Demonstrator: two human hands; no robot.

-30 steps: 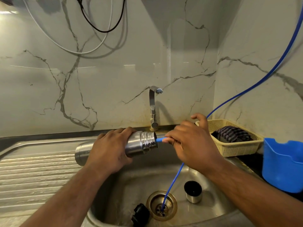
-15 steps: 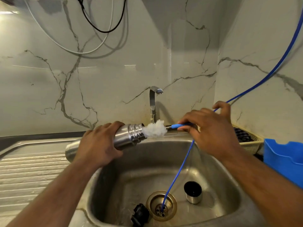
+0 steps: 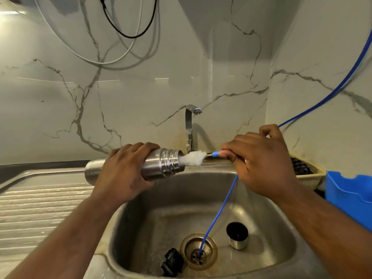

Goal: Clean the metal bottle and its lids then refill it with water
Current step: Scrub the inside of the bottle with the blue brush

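Observation:
My left hand (image 3: 124, 174) grips the metal bottle (image 3: 161, 165), held sideways over the sink with its threaded mouth pointing right. My right hand (image 3: 257, 160) pinches the blue handle of a bottle brush (image 3: 194, 158); its white bristles stick partly out of the bottle's mouth. In the sink basin (image 3: 271, 214) lie a metal cup lid (image 3: 237, 236), open side up, to the right of the drain, and a black inner lid (image 3: 172, 262) to the left of it.
A thin blue hose (image 3: 218, 210) runs from the right wall down into the drain (image 3: 198, 251). The tap (image 3: 190, 127) stands behind the bottle. A yellow basket (image 3: 308, 172) and a blue tub (image 3: 350, 198) sit to the right. The ridged drainboard (image 3: 40, 208) is left.
The brush was deep in the bottle, then pulled out to the right until its bristles showed. Since half a second ago both hands have shifted slightly, with the bristles still at the mouth.

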